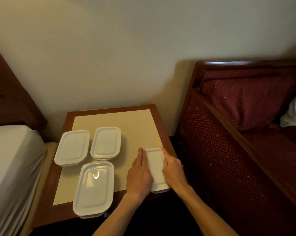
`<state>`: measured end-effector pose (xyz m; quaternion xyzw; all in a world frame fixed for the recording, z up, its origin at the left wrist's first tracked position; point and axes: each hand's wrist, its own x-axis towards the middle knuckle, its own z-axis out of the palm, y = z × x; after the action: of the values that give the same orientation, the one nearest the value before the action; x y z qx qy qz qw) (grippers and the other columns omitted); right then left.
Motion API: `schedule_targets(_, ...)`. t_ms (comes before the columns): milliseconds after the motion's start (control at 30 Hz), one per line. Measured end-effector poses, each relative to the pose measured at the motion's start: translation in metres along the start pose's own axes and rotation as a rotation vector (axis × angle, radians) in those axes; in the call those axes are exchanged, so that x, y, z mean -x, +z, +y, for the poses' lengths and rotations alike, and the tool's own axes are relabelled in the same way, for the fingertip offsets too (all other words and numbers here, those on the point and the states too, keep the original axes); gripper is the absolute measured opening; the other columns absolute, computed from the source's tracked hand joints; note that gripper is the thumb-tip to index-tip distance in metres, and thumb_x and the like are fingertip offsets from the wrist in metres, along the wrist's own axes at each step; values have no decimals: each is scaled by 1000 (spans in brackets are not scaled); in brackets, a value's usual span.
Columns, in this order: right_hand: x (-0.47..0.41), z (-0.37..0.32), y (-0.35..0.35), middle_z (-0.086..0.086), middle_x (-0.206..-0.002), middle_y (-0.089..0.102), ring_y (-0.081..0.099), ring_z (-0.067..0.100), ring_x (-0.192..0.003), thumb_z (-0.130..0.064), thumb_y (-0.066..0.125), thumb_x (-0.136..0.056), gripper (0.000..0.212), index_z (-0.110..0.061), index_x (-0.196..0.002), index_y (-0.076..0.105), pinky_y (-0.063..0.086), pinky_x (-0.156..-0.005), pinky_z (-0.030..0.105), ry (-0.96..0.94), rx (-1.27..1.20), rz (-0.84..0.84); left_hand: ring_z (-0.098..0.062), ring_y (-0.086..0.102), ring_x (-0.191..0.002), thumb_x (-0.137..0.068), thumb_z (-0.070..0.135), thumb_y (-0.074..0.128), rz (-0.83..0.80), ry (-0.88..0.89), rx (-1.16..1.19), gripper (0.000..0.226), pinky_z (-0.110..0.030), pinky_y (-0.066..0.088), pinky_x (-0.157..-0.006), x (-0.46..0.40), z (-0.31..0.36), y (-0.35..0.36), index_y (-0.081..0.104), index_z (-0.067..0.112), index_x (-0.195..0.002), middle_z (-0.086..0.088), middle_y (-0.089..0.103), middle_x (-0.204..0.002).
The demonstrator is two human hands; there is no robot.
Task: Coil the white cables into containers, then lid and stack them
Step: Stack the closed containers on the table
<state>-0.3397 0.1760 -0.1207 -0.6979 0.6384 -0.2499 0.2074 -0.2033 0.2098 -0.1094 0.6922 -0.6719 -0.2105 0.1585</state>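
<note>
Head view: both hands flat on the fourth lidded container

Head camera looks down on a small wooden side table (pixel 162 123) with a beige mat (pixel 126 126) on top. Four white lidded containers sit on it, none stacked. The far-left container (pixel 72 148) and the far-middle container (pixel 106 143) stand side by side, close together; the near container (pixel 94 189) lies just in front of them, overhanging the table's front edge. The right container (pixel 156 169) sits apart at the table's right front corner. The left hand (pixel 140 174) rests along its left side, fingers straight and together. The right hand (pixel 173 169) lies along its right side, fingers extended. No cable is visible through the lids. A bed (pixel 12 167) stands left, a red upholstered seat (pixel 237 142) right.
</note>
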Motion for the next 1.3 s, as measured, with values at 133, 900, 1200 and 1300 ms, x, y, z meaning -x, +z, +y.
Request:
schedule_targets(133, -2, 1, 3, 12, -125, 62, 59, 27, -110, -18, 31, -103, 49, -28, -151, 30, 50, -92, 39, -5, 50, 4, -26, 36, -136, -98, 22, 30, 13, -7, 6, 68, -41, 41, -104, -2, 0, 0, -8, 16, -154, 0, -8, -163)
schedule_targets(900, -47, -162, 79, 1, -125, 50, 56, 18, -109, -36, 49, -99, 35, -17, -129, 47, 43, -81, 22, 117, -168, -169, -6, 55, -74, -94, 33, 59, 467, -323, 226, 12, -16, 40, -58, 13, -221, -150, 58, 22, -89, -1, 65, -95)
schedule_targets(1200, -92, -149, 64, 6, -107, 61, 62, 19, -95, -15, 57, -95, 13, -10, -108, 58, 54, -74, 24, 137, -123, -12, -18, 66, -57, -97, 15, 55, 391, -290, 448, 15, -22, 55, -54, -11, -215, -139, 63, 27, -98, -3, 71, -77)
schedule_targets(1300, -104, -142, 35, 5, -98, 62, 63, 18, -87, -14, 60, -93, 6, -12, -99, 60, 57, -63, 22, 77, -107, 61, -17, 68, -64, -94, 26, 59, 340, -300, 413, 13, -32, 61, -62, -32, -199, -127, 68, 33, -100, 5, 72, -81)
